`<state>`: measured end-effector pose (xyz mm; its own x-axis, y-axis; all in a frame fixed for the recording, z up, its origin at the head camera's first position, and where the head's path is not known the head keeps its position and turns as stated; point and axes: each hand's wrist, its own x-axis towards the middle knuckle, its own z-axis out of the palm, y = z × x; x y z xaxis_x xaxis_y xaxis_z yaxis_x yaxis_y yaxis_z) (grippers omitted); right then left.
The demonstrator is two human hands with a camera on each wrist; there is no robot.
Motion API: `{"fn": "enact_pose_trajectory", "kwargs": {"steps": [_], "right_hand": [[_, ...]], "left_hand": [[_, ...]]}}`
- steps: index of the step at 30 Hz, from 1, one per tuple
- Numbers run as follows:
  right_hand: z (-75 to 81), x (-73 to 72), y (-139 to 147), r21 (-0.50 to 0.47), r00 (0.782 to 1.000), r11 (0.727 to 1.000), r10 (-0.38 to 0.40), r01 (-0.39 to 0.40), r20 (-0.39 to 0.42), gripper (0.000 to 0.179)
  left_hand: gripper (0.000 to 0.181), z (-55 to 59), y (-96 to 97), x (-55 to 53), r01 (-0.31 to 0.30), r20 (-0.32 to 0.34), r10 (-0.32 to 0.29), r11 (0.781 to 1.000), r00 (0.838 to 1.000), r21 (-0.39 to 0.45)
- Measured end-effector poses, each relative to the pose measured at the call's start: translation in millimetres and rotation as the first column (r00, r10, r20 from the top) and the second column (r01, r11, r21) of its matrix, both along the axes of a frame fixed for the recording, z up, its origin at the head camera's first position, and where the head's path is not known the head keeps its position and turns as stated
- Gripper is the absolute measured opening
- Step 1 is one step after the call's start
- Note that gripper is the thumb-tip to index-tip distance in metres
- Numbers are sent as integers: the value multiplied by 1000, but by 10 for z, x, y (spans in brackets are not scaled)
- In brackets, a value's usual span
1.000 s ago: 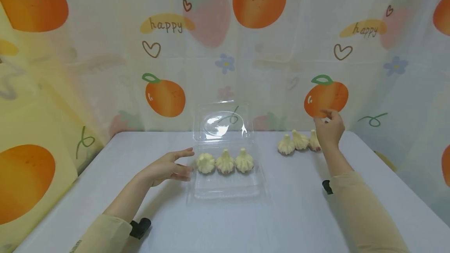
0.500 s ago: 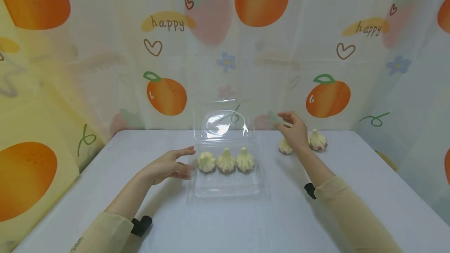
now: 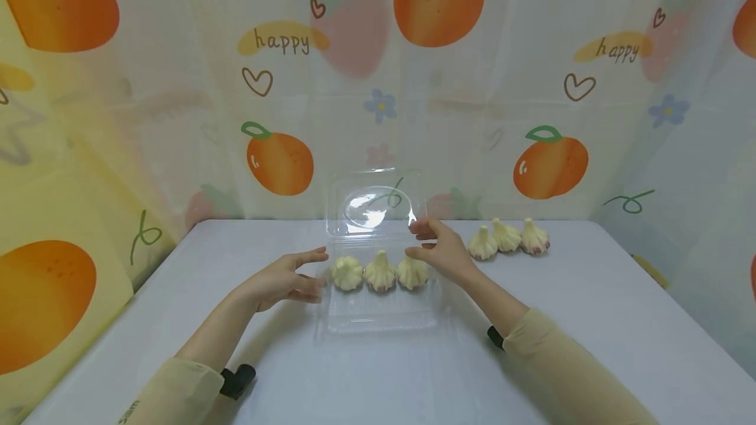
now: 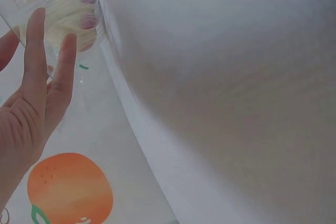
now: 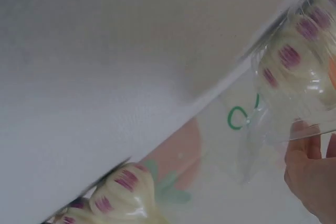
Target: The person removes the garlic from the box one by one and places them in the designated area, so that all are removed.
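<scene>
A clear plastic clamshell box (image 3: 384, 323) lies with its lid (image 3: 376, 205) raised at the back. In its tray stand three garlic bulbs in a row: a left one (image 3: 346, 273), a middle one (image 3: 380, 271) and a right one (image 3: 412, 274). My left hand (image 3: 282, 282) stays beside the box's left wall, fingers extended with the tips right at the rim. My right hand (image 3: 440, 251) is at the box's right rear edge, fingers and thumb spread, overlapping the top of the right bulb. The right wrist view shows its fingers (image 5: 300, 129) right by the clear rim.
Three more garlic bulbs (image 3: 506, 236) stand together on the white table (image 3: 378, 382) to the right, near its back edge. A fruit-printed curtain (image 3: 449, 103) hangs close behind the table.
My right hand has moved left from above the garlic bulbs at the right over to the box, carrying nothing visible. My left hand has stayed at the box's left side.
</scene>
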<state>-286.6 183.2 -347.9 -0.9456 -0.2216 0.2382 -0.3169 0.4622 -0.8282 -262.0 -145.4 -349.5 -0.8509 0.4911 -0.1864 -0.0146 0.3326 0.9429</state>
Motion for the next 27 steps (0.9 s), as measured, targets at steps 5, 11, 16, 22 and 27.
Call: {"fn": "enact_pose_trajectory", "kwargs": {"steps": [5,11,16,22,27], "right_hand": [[-29,21,-77,56,999,998,26,-25,-19,45],[-51,21,-49,121,1000,993,12,-11,-7,38],[-58,23,-25,170,999,985,30,-33,19,38],[-48,2,1,213,999,976,53,-54,10,39],[-46,13,38,252,999,967,48,-50,16,39]], "left_hand": [[73,-9,-32,15,-5,-1,5,1000,1000,-9],[72,-23,-31,2,3,-1,-3,1000,1000,-4],[72,-45,-30,30,-8,12,8,1000,1000,-5],[71,-17,-30,36,-15,7,15,1000,1000,-2],[71,-2,-6,34,-4,13,4,1000,1000,13]]}}
